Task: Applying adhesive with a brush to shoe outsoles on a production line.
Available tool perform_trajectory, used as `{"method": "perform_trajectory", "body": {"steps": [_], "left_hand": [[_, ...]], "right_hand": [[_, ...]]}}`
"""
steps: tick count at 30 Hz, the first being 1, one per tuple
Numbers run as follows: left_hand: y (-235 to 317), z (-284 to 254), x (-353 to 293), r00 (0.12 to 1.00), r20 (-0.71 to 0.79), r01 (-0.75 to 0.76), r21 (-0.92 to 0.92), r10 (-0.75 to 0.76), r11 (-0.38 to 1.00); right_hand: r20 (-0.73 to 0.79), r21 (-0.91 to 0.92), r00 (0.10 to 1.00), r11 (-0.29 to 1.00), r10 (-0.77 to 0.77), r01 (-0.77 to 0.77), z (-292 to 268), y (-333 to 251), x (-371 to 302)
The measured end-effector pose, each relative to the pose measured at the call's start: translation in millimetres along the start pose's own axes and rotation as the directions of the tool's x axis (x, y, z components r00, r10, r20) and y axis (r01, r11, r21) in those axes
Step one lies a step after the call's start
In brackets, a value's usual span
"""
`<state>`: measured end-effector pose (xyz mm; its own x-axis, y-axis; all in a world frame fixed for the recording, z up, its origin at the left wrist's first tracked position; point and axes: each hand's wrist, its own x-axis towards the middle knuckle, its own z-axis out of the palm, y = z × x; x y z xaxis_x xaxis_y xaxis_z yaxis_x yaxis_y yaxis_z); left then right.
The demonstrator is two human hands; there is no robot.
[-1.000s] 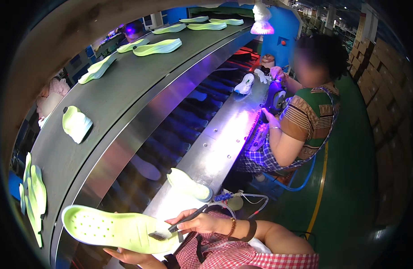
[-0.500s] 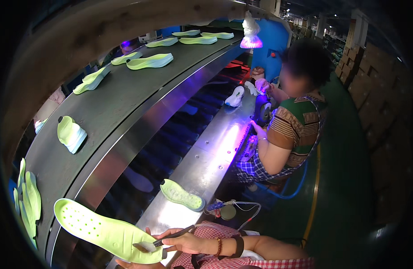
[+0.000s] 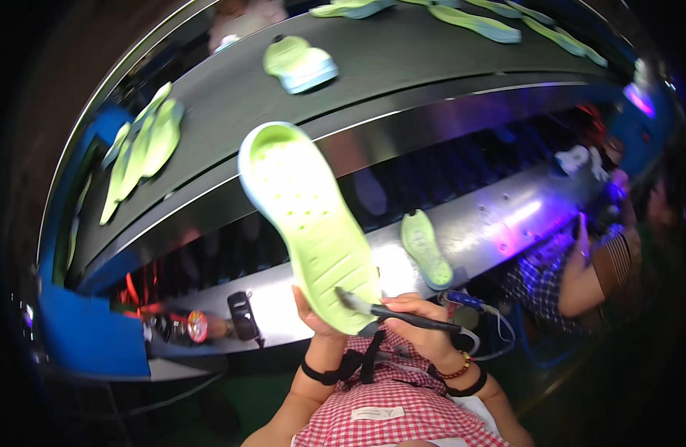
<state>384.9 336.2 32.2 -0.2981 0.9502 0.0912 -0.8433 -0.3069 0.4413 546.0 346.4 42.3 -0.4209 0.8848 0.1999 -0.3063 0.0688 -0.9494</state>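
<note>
A large lime-green shoe sole (image 3: pixel 317 246), pale blue along its rim, is tilted up over the metal ledge. My left hand (image 3: pixel 315 316) grips its near end from the edge, with some fingers hidden behind it. Between the fingers of my right hand (image 3: pixel 426 334) is a brush (image 3: pixel 413 319) with a dark handle. Its pale bristles touch the sole's inner face close to the near end. Small holes dot the sole's far part. Just right of it, a second green sole (image 3: pixel 426 249) lies on the metal ledge.
Beyond the ledge, a dark conveyor belt (image 3: pixel 231 138) carries several green soles (image 3: pixel 160 138). A black phone-like object (image 3: pixel 243 315) rests at left by a blue machine housing (image 3: pixel 89 328). A co-worker's arm (image 3: pixel 592 279) shows at right near a white shoe (image 3: pixel 571 158). A cable (image 3: pixel 499 328) hangs by the ledge.
The view has swung left, bringing the phone-like object and blue housing into sight. The held sole now points more away from me. The brush remains against its near end.
</note>
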Motion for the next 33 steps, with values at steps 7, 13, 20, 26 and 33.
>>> {"method": "perform_trajectory", "body": {"steps": [7,13,20,26,33], "left_hand": [[4,7,-1,0.988,0.156,0.050,-0.167,-0.023,0.985],[9,-8,3,0.986,0.085,0.157,-0.136,-0.146,0.978],[6,-8,5,0.989,0.063,0.148,-0.231,-0.137,0.962],[9,-10,11,0.990,0.100,0.122,-0.221,-0.102,0.968],[13,0,17,0.982,0.132,0.163,-0.213,-0.137,0.963]], "right_hand": [[0.082,-0.344,0.988,0.927,-0.128,0.148,15,-30,7],[0.310,-0.271,0.930,0.919,-0.199,0.287,16,-42,16],[0.383,-0.213,0.919,0.960,-0.090,0.183,5,-36,25],[0.191,-0.268,0.980,0.957,-0.061,0.112,-9,-25,26],[0.295,-0.199,0.955,0.976,-0.032,0.094,-10,-22,23]]}}
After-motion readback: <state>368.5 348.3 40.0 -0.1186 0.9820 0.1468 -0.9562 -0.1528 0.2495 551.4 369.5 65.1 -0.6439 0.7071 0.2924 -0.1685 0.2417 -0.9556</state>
